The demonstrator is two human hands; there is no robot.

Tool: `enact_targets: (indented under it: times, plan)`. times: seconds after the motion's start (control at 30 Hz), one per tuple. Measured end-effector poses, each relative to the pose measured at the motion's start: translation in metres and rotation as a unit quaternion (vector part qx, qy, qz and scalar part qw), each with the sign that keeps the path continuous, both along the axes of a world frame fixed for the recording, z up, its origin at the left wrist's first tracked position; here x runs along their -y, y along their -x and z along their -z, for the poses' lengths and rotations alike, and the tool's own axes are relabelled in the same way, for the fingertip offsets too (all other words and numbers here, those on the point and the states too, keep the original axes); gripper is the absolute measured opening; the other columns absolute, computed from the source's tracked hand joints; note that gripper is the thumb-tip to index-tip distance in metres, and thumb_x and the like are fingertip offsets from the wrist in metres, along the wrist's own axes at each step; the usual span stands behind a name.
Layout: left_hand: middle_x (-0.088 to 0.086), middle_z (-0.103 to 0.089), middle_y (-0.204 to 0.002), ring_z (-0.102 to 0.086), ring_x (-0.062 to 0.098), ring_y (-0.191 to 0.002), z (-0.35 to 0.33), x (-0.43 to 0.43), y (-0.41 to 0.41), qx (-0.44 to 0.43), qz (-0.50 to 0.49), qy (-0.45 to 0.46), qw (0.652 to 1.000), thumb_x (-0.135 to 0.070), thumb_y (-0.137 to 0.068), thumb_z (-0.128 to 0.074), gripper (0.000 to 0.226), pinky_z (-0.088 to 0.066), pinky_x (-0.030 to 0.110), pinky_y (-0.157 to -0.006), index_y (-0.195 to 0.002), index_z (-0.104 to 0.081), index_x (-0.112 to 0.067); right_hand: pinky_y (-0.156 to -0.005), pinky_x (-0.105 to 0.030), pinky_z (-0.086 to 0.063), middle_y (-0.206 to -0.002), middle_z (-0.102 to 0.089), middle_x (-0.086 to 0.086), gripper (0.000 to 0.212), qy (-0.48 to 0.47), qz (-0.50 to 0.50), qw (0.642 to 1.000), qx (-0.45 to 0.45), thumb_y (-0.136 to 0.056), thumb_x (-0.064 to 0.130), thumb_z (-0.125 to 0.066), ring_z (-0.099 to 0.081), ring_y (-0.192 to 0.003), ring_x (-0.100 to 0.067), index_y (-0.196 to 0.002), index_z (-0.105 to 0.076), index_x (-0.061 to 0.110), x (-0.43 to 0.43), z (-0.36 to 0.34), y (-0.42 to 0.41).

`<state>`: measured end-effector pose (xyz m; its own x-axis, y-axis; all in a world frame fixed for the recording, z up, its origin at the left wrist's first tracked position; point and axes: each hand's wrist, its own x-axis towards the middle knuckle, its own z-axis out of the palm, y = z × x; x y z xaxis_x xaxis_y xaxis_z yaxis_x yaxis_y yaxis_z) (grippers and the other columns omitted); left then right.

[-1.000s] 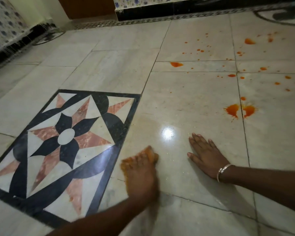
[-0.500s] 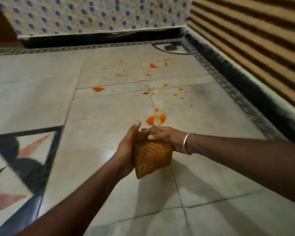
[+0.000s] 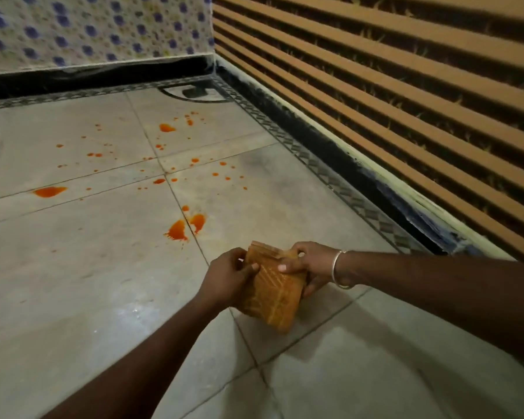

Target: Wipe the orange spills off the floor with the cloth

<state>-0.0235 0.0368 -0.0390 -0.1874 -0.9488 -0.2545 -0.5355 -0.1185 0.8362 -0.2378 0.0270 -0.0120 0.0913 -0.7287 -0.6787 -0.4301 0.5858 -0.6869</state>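
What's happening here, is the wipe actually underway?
A person holds a folded, orange-stained cloth up off the floor. The left hand grips one side and the right hand the other, apparently refolding it. Nothing is being wiped at this moment. The orange spills lie ahead of the hands: a double splat just beyond the cloth, a long patch further left, and scattered drops behind them.

The cloth is lifted off the floor, where it lay a second ago. The right grip has left the floor and joined the left grip in holding it.
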Motion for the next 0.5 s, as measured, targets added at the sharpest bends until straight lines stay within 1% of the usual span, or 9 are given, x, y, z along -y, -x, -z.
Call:
enact_targets:
  times: [0.13, 0.17, 0.23, 0.3, 0.33, 0.37, 0.43, 0.47, 0.5]
  plan:
    - [0.004, -0.066, -0.119, -0.066, 0.023, -0.105, 0.0, 0.035, 0.042, 0.037, 0.072, 0.029, 0.996, -0.036, -0.1, -0.065, 0.037, -0.057, 0.033, -0.084, -0.132, -0.065, -0.016, -0.078, -0.048, -0.062, -0.117, -0.063, -0.016, 0.046, -0.016, 0.03, 0.999, 0.01, -0.085, 0.024, -0.077, -0.068, -0.098, -0.034, -0.123, -0.055, 0.011, 0.008, 0.005, 0.045]
    - [0.003, -0.066, -0.117, -0.067, 0.024, -0.103, 0.003, 0.045, 0.053, 0.031, 0.072, 0.031, 0.996, -0.035, -0.1, -0.066, 0.036, -0.057, 0.031, -0.081, -0.131, -0.066, -0.016, -0.077, -0.046, -0.062, -0.117, -0.063, -0.016, 0.046, -0.004, 0.045, 0.999, 0.001, -0.084, 0.024, -0.078, -0.068, -0.097, -0.033, -0.122, -0.056, 0.011, 0.013, 0.006, 0.056]
    - [0.007, -0.073, -0.113, -0.07, 0.023, -0.09, 0.009, 0.067, 0.072, 0.004, 0.042, 0.036, 0.998, -0.026, -0.1, -0.068, 0.031, -0.057, 0.026, -0.068, -0.128, -0.068, -0.014, -0.072, -0.044, -0.063, -0.115, -0.062, -0.014, 0.047, 0.035, 0.086, 0.995, -0.032, -0.081, 0.024, -0.081, -0.067, -0.096, -0.031, -0.12, -0.058, 0.011, 0.026, 0.009, 0.079]
    - [0.012, -0.077, -0.106, -0.071, 0.018, -0.076, 0.012, 0.09, 0.091, -0.014, 0.018, 0.045, 0.999, -0.011, -0.099, -0.065, 0.025, -0.054, 0.017, -0.055, -0.123, -0.07, -0.009, -0.076, -0.048, -0.062, -0.113, -0.06, -0.011, 0.045, 0.073, 0.129, 0.988, -0.052, -0.079, 0.025, -0.083, -0.065, -0.098, -0.032, -0.116, -0.061, 0.015, 0.041, 0.013, 0.101]
    - [0.012, -0.077, -0.105, -0.07, 0.016, -0.076, 0.012, 0.102, 0.101, -0.018, 0.014, 0.055, 0.998, -0.009, -0.099, -0.063, 0.023, -0.053, 0.014, -0.054, -0.12, -0.072, -0.009, -0.079, -0.049, -0.062, -0.112, -0.06, -0.01, 0.043, 0.085, 0.146, 0.984, -0.05, -0.079, 0.026, -0.083, -0.064, -0.099, -0.032, -0.114, -0.061, 0.017, 0.048, 0.015, 0.109]
    - [0.01, -0.077, -0.106, -0.069, 0.015, -0.08, 0.011, 0.115, 0.113, -0.025, 0.011, 0.064, 0.998, -0.012, -0.1, -0.062, 0.021, -0.053, 0.014, -0.058, -0.118, -0.073, -0.009, -0.081, -0.05, -0.061, -0.112, -0.06, -0.009, 0.041, 0.094, 0.162, 0.981, -0.043, -0.079, 0.026, -0.082, -0.064, -0.1, -0.031, -0.115, -0.062, 0.018, 0.056, 0.018, 0.116]
    - [0.005, -0.075, -0.109, -0.069, 0.018, -0.093, 0.007, 0.139, 0.14, -0.032, 0.026, 0.064, 0.997, -0.022, -0.101, -0.063, 0.022, -0.057, 0.024, -0.076, -0.117, -0.074, -0.012, -0.081, -0.046, -0.061, -0.11, -0.061, -0.007, 0.041, 0.103, 0.203, 0.974, -0.013, -0.081, 0.025, -0.08, -0.064, -0.098, -0.029, -0.117, -0.061, 0.018, 0.068, 0.026, 0.131]
    - [0.004, -0.074, -0.11, -0.069, 0.02, -0.098, 0.007, 0.147, 0.147, -0.027, 0.04, 0.063, 0.997, -0.025, -0.1, -0.067, 0.023, -0.06, 0.032, -0.083, -0.118, -0.073, -0.013, -0.076, -0.042, -0.062, -0.108, -0.061, -0.007, 0.041, 0.104, 0.22, 0.97, 0.004, -0.083, 0.024, -0.079, -0.064, -0.096, -0.028, -0.118, -0.061, 0.017, 0.07, 0.03, 0.132]
    - [0.004, -0.072, -0.112, -0.07, 0.022, -0.1, 0.009, 0.152, 0.151, -0.015, 0.054, 0.066, 0.996, -0.026, -0.097, -0.071, 0.026, -0.06, 0.036, -0.086, -0.12, -0.072, -0.013, -0.067, -0.037, -0.062, -0.107, -0.061, -0.007, 0.04, 0.101, 0.238, 0.966, 0.026, -0.084, 0.022, -0.078, -0.064, -0.094, -0.027, -0.12, -0.06, 0.015, 0.071, 0.034, 0.134]
